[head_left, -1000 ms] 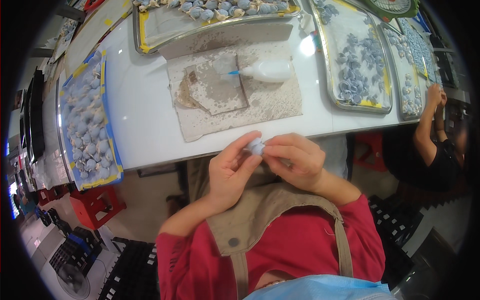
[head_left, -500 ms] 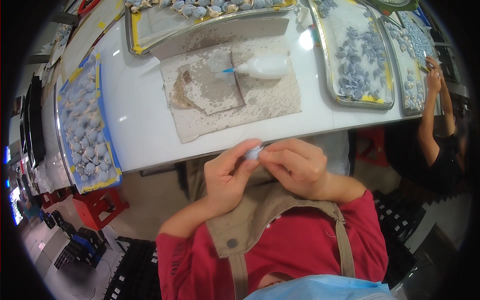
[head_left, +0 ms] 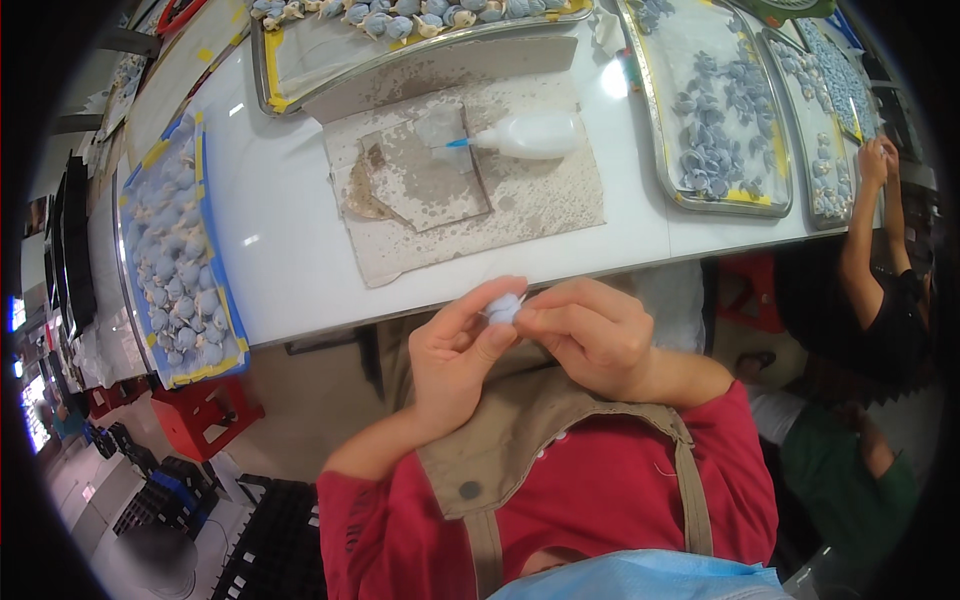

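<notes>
My left hand (head_left: 455, 355) and my right hand (head_left: 590, 335) meet in front of my chest, just below the white table's near edge (head_left: 300, 250). Both pinch a small pale blue flower-like piece (head_left: 503, 307) between their fingertips. Most of the piece is hidden by my fingers. On the table beyond lies a stained cardboard mat (head_left: 470, 180), and on it a white squeeze bottle (head_left: 530, 135) with a blue nozzle rests on its side.
A blue-edged tray (head_left: 175, 250) of pale blue pieces sits at the table's left. Metal trays with similar pieces stand at the right (head_left: 715, 110) and the back (head_left: 400, 30). Another person (head_left: 880, 260) works at the right. A red stool (head_left: 205, 415) and black crates (head_left: 260, 540) stand on the floor.
My hands have stayed together on the small piece, with fingers shifting slightly. The view has drifted a little, so the table sits higher in the picture.
</notes>
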The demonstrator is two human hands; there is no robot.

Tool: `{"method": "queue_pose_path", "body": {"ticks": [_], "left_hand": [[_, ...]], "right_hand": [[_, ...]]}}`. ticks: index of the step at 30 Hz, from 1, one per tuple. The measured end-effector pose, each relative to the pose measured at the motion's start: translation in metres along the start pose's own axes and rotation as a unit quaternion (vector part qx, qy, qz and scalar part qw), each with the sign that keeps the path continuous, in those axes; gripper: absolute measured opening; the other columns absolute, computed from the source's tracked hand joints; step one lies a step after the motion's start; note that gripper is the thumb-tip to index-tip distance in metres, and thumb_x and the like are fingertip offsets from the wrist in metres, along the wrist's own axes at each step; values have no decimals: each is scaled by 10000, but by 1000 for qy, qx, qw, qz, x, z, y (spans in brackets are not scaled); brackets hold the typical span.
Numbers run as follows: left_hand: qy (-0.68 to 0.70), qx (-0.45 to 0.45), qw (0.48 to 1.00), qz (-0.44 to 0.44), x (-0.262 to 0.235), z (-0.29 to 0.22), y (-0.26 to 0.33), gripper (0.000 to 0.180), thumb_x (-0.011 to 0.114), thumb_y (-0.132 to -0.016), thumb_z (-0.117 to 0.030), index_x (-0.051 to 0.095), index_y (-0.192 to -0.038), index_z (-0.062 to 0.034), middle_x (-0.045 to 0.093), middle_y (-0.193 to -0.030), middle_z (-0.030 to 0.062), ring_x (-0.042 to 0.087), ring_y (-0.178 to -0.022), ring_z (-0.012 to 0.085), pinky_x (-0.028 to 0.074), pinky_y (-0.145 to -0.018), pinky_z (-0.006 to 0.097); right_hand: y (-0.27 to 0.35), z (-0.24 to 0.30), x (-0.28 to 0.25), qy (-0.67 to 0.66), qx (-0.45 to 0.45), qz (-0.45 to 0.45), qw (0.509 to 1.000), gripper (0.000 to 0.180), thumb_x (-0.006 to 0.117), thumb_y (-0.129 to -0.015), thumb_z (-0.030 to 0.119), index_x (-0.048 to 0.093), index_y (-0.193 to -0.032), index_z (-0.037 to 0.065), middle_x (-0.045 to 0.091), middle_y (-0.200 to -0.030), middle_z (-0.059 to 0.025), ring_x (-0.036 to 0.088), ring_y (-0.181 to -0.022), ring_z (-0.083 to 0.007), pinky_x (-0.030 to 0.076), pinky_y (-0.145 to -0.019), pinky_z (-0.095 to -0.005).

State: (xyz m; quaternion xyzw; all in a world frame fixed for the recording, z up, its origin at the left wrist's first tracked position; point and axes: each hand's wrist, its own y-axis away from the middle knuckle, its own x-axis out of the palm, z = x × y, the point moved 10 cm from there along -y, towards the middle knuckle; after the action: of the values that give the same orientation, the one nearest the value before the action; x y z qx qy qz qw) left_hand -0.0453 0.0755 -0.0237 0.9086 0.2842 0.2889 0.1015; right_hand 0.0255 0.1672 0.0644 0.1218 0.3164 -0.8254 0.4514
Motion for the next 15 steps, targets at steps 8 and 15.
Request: {"method": "queue_pose_path", "body": {"ticks": [8,15], "left_hand": [[-265,203,942,44,12,-42,8,331,652,-831,-92,575,-1132,24,632,-1075,107,588,-878,106,488,-730,219],[-113,98,987,52,6,-29,3,365,654,-828,-80,555,-1164,20,620,-1103,117,603,-875,112,495,-709,222]], "right_hand": [[-1,16,-8,-5,-32,-33,999,164,678,-651,-23,650,-812,-9,620,-764,-120,617,-656,-227,507,-552,-281],[0,21,-12,24,-105,-55,993,264,678,-559,-3,670,-822,5,631,-760,-95,615,-652,-216,494,-547,-285]]}}
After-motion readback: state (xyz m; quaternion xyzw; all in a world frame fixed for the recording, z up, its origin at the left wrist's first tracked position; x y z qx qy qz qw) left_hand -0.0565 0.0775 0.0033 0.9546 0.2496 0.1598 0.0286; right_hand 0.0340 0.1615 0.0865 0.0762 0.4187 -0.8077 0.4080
